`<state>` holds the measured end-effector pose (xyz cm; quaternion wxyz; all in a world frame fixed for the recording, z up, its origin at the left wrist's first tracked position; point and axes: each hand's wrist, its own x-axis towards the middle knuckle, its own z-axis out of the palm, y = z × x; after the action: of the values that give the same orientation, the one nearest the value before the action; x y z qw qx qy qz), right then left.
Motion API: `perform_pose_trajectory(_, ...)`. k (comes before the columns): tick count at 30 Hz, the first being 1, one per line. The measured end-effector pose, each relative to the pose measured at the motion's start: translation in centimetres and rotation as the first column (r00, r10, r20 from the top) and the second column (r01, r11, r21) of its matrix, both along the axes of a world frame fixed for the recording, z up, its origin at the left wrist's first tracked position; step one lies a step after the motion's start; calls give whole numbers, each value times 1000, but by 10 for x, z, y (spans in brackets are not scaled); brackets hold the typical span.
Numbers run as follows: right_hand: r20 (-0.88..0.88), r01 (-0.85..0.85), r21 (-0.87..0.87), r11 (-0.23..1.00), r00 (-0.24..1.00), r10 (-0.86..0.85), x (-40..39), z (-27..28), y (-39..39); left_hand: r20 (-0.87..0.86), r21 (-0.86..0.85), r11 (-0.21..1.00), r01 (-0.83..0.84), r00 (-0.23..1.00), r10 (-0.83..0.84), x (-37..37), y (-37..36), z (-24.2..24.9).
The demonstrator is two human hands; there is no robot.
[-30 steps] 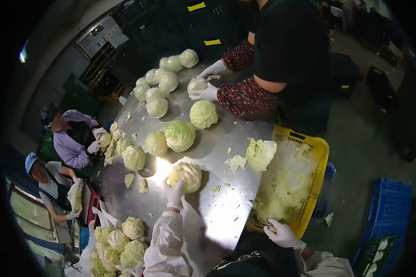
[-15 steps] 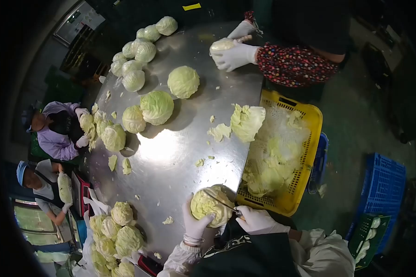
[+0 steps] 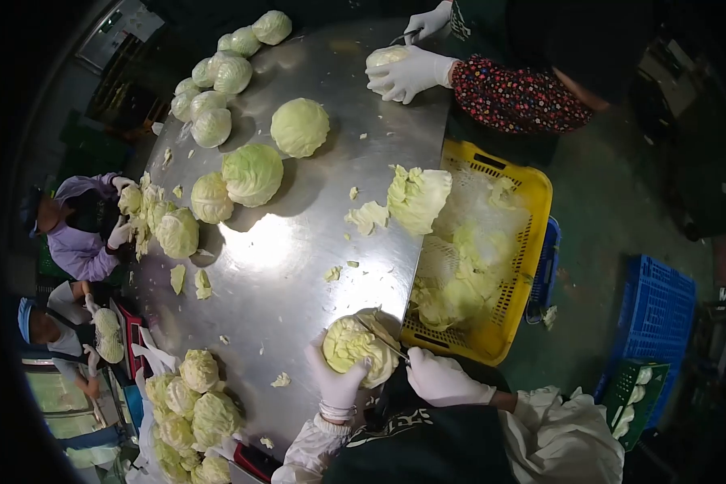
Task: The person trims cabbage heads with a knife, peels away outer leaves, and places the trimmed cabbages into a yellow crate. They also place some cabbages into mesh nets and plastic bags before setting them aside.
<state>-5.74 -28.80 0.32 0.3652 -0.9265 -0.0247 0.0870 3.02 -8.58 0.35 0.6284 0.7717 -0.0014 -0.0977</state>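
A pale green cabbage [image 3: 352,345] sits at the near edge of the metal table, its leaves wrinkled. My gloved left hand [image 3: 335,379] grips it from the left, thumb across the front. In my gloved right hand [image 3: 444,379] is a knife [image 3: 383,335], its blade lying against the cabbage's upper right side. The fingers are closed round the handle, which is mostly hidden. Just right of the cabbage stands a yellow crate [image 3: 492,348] with loose cabbage leaves [image 3: 472,282] and clear plastic in it.
A large leaf [image 3: 418,198] lies at the edge of the metal table [image 3: 298,266]. Whole cabbages [image 3: 252,175] stand farther off, with wrapped ones [image 3: 211,127] behind. More cabbages [image 3: 215,418] are piled at left. Across the table, a co-worker's gloved hand [image 3: 411,74] holds a cabbage. Blue crates [image 3: 657,315] stand right.
The whole view has shifted slightly. My knife blade has moved a little on the cabbage, which I still hold. The co-worker opposite has drawn one hand with a blade away from their cabbage.
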Motion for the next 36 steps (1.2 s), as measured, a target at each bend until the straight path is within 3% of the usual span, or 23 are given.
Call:
perform_pose_trajectory(2,-15,66,71,995,998,-66,10,-7,5,0,5,1000,-7,1000,7,-2,-6,3)
perform_pose_trajectory(4,-117,75,-45,996,990,-79,24,-28,12,11,11,1000,-9,1000,9,-5,-6,2)
perform_pose_trajectory(5,-24,70,-204,976,997,-76,29,-34,13,73,44,999,18,997,-21,-9,-2,-2)
perform_pose_trajectory(6,-15,76,-204,976,997,-81,32,-41,11,136,78,996,36,990,-46,-9,1,-5)
perform_pose_trajectory(7,-42,95,-87,992,994,-99,33,-44,9,140,81,996,34,989,-46,-7,5,-2)
perform_pose_trajectory(9,-175,154,225,962,978,-115,27,-46,3,-156,-173,984,-34,988,7,-1,22,8)
perform_pose_trajectory(10,-168,143,227,963,980,-106,22,-44,-5,-148,-172,984,-41,989,16,0,29,8)
perform_pose_trajectory(12,-203,181,374,910,973,-110,17,-38,-14,-318,-418,906,-67,945,-77,4,50,9)
perform_pose_trajectory(13,-323,162,413,896,946,-23,23,-18,-22,-313,-402,915,-29,944,-107,7,58,8)
perform_pose_trajectory(14,-323,162,416,895,946,-22,25,-12,-24,-313,-399,917,-29,944,-106,9,60,6)
perform_pose_trajectory(16,-36,79,621,780,997,-72,25,-5,-27,-287,-508,848,148,900,-329,13,59,0)
perform_pose_trajectory(18,-100,47,627,778,995,21,26,-2,-30,-243,-562,798,217,879,-410,15,50,-8)
perform_pose_trajectory(20,85,-56,546,836,996,11,25,-20,-21,-127,-432,874,224,944,-305,19,35,-15)
perform_pose_trajectory(21,27,-20,505,863,1000,7,23,-20,-20,-210,-383,915,125,953,-218,17,34,-5)
perform_pose_trajectory(22,28,-23,501,865,1000,10,23,-11,-22,-207,-387,914,123,954,-216,11,23,12)
perform_pose_trajectory(24,-161,49,493,869,986,35,25,10,-19,-196,-232,970,79,972,-126,-3,3,39)
perform_pose_trajectory(25,-121,44,460,887,993,14,26,9,-13,102,124,967,222,967,-235,-7,5,34)
perform_pose_trajectory(28,-122,6,393,920,992,45,32,12,-15,149,228,967,112,978,-149,-18,-7,20)
perform_pose_trajectory(31,23,-92,293,952,996,89,25,6,-19,91,180,980,83,991,-100,-11,-5,19)
perform_pose_trajectory(34,-102,-84,147,986,990,100,26,21,-17,47,146,985,97,993,-105,-7,-10,23)
perform_pose_trajectory(36,-86,-52,136,989,994,64,32,24,-15,-57,32,995,96,994,-94,-6,-8,18)
